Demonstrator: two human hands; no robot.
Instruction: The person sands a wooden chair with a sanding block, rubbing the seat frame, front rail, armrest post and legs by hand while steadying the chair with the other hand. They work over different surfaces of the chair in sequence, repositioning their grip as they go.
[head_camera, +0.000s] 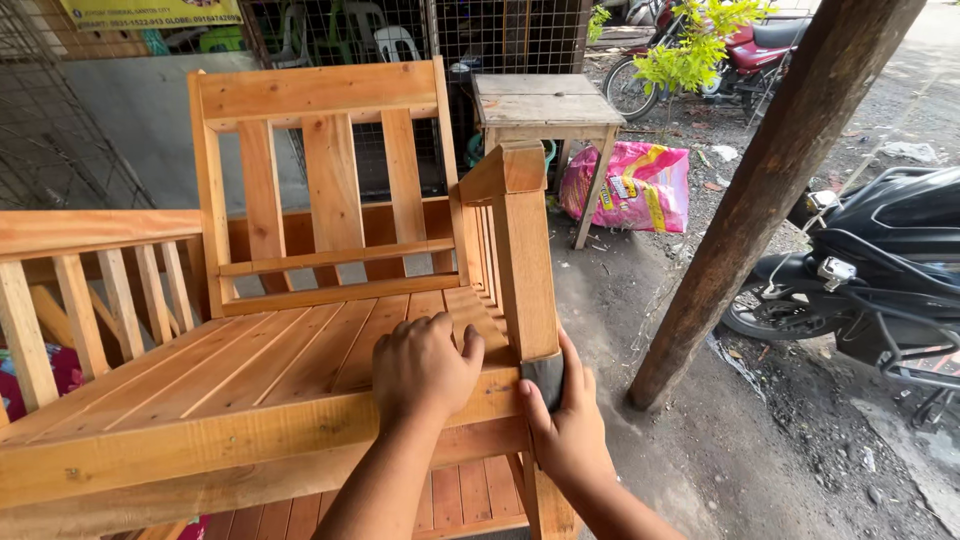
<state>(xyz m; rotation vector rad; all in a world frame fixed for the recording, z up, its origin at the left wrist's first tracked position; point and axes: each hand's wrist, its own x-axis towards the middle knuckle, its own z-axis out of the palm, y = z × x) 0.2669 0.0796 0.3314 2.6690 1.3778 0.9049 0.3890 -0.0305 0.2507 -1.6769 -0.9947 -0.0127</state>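
Observation:
A bare wooden armchair (300, 350) with a slatted seat and slatted back fills the left and middle of the view. My left hand (425, 365) rests on the front edge of the seat, fingers curled over the slats. My right hand (565, 420) presses a small dark grey piece of sandpaper (545, 378) against the chair's front right leg post (525, 270), just below the armrest. The fingers wrap around the post.
A second wooden chair frame (90, 270) stands at left. Behind are a small wooden table (545, 105) and a pink sack (630, 185). A leaning wooden pole (770, 190) rises at right, beside a dark motorcycle (880, 270). Another motorcycle (740, 55) stands far back.

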